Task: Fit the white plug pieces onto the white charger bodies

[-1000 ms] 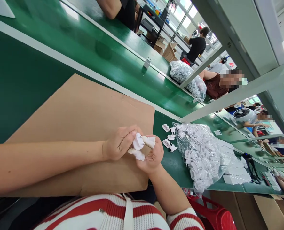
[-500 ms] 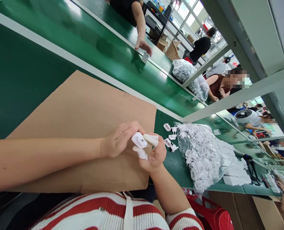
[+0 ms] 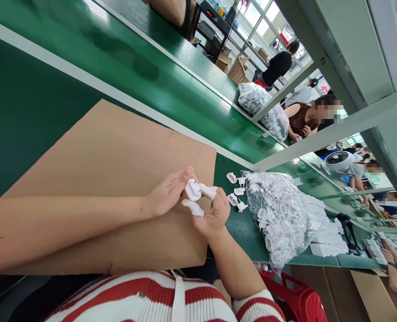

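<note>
Above the brown cardboard sheet [image 3: 128, 156], a small white plastic part [image 3: 193, 190] is held between my two hands. My left hand [image 3: 168, 192] has its fingers closed on the part's left side. My right hand [image 3: 215, 212] grips it from the right, with white covers on the thumb and a finger. Right of my hands, several loose white plastic pieces [image 3: 232, 200] lie on the green table [image 3: 234, 232]. Beside them is a clear plastic bag [image 3: 279, 214] full of similar white pieces.
White trays or stacked parts [image 3: 329, 243] stand right of the bag, near a black object [image 3: 350, 230]. A green conveyor belt [image 3: 171, 91] runs behind a pale rail. Across it is another filled bag [image 3: 262, 107] and a seated person [image 3: 301, 118]. A red stool [image 3: 299, 295] is below the table.
The white part has turned in my hands, and its metal pins no longer show. Across the belt, a person's hand and the small white item by it are gone from view.
</note>
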{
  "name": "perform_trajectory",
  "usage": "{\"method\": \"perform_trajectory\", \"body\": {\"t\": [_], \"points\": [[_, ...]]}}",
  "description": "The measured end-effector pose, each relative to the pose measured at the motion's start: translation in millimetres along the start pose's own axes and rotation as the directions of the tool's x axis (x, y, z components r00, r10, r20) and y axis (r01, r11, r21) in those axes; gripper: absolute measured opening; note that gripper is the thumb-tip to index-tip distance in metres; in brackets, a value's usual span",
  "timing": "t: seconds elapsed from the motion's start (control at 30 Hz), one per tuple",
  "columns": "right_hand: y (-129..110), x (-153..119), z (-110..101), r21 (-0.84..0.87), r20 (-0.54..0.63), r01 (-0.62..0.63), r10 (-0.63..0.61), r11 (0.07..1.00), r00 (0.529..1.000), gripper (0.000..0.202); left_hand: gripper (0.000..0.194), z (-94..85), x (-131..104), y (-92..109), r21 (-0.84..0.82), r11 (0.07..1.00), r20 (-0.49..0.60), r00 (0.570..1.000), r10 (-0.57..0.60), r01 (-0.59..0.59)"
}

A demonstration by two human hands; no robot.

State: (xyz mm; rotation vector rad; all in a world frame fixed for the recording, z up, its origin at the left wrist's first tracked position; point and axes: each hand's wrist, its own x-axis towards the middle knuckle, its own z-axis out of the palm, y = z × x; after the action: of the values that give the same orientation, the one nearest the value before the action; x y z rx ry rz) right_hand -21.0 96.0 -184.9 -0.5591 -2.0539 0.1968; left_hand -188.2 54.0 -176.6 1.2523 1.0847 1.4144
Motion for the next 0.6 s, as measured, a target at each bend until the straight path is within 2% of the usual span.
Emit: {"method": "perform_trajectory", "body": {"t": [0.1, 0.23, 0.3, 0.43, 0.6], "points": [[3, 2, -1, -0.016, -0.029, -0.002, 0.001, 1.000, 1.000, 0.045, 0.065, -4.9, 2, -3, -0.016, 0.993, 0.120, 0.985, 0.121, -0.120], [5, 8, -4, 0.015, -0.051, 0.001, 0.000, 1.000, 0.999, 0.043, 0.046, -17.2, 5, -6, 0.095, 0.948, 0.277, 0.923, 0.268, -0.304], [5, 10, -5, 0.050, -0.060, 0.012, -0.009, 0.999, 0.998, 0.040, 0.041, -22.3, 6, -7, 0.136, 0.912, 0.320, 0.888, 0.330, -0.387], [5, 10, -4, 0.064, -0.067, 0.017, -0.013, 0.998, 0.998, 0.038, 0.041, -24.7, 7, -10, 0.179, 0.843, 0.336, 0.837, 0.431, -0.506], [4, 9, -2, 0.078, -0.072, 0.013, -0.007, 0.997, 0.997, 0.035, 0.039, -19.3, 6, -15, 0.153, 0.842, 0.273, 0.841, 0.467, -0.517]]}}
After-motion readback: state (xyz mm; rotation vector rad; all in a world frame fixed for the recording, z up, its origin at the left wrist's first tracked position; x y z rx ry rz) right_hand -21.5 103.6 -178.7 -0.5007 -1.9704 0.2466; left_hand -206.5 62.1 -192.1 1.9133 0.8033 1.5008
